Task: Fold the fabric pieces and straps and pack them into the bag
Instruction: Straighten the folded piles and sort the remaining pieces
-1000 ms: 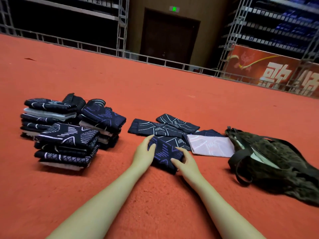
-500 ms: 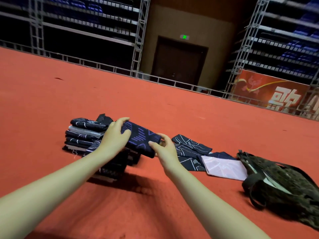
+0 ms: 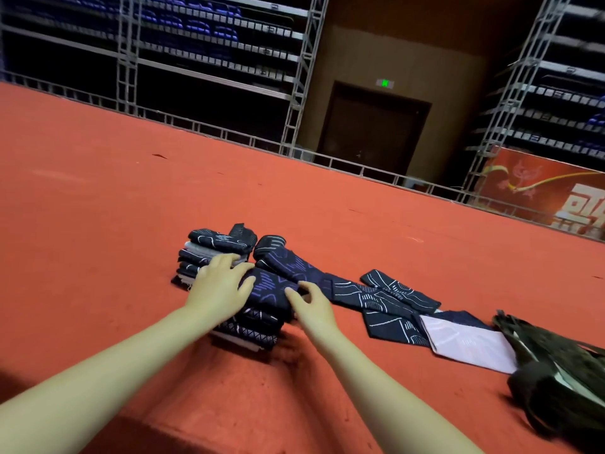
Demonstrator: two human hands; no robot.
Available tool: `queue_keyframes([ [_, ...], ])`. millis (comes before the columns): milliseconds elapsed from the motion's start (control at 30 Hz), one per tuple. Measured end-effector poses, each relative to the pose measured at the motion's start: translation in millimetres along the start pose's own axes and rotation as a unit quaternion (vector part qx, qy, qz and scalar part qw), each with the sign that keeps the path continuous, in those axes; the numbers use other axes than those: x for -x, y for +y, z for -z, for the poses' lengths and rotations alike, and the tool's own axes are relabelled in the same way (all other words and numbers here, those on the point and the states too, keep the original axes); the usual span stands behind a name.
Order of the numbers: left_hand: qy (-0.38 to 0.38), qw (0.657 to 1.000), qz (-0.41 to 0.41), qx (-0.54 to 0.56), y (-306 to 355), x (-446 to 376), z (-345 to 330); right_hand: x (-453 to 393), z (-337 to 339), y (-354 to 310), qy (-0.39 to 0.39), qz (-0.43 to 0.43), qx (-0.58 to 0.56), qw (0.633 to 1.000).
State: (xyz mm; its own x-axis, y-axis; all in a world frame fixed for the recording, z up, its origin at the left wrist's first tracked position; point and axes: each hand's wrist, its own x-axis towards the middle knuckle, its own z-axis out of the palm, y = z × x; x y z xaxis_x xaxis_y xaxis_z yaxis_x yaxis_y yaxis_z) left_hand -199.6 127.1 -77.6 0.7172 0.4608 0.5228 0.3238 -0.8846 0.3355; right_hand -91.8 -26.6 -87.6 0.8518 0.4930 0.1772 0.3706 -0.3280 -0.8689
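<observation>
Both hands, left (image 3: 217, 285) and right (image 3: 311, 306), rest on a folded fabric piece (image 3: 271, 288) atop the near stack (image 3: 252, 332).

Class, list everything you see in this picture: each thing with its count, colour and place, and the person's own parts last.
Folded fabric stacks: three, dark navy with pale lines, on the carpet, left of centre.
Top folded piece: one, navy with purple marks, on the nearest stack.
Unfolded fabric pieces: several, navy; one pale pink piece beside the bag.
Bag: one, dark camouflage green, far right, open.
Carpet: red-orange.
Door: one, dark, at the back.
Left hand: on the top piece.
Right hand: at its right edge.
</observation>
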Motion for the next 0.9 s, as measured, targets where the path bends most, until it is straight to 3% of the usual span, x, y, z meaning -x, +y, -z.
queue_keyframes([
  [200,-0.014,0.995,-0.089,-0.036,30,-2,5,6,56,35,0.001,0.027,0.082,0.996],
  [433,-0.012,0.986,-0.159,0.048,107,7,-10,20,139,98,0.039,-0.001,0.188,0.981],
  [667,-0.129,0.969,-0.12,0.175,197,20,-90,43,217,179,0.127,-0.056,0.302,0.943],
  [733,-0.163,0.963,-0.104,0.189,213,24,-120,45,227,195,0.156,-0.048,0.286,0.944],
  [900,-0.178,0.967,-0.069,0.169,237,28,-179,28,245,208,0.14,-0.044,0.314,0.938],
])
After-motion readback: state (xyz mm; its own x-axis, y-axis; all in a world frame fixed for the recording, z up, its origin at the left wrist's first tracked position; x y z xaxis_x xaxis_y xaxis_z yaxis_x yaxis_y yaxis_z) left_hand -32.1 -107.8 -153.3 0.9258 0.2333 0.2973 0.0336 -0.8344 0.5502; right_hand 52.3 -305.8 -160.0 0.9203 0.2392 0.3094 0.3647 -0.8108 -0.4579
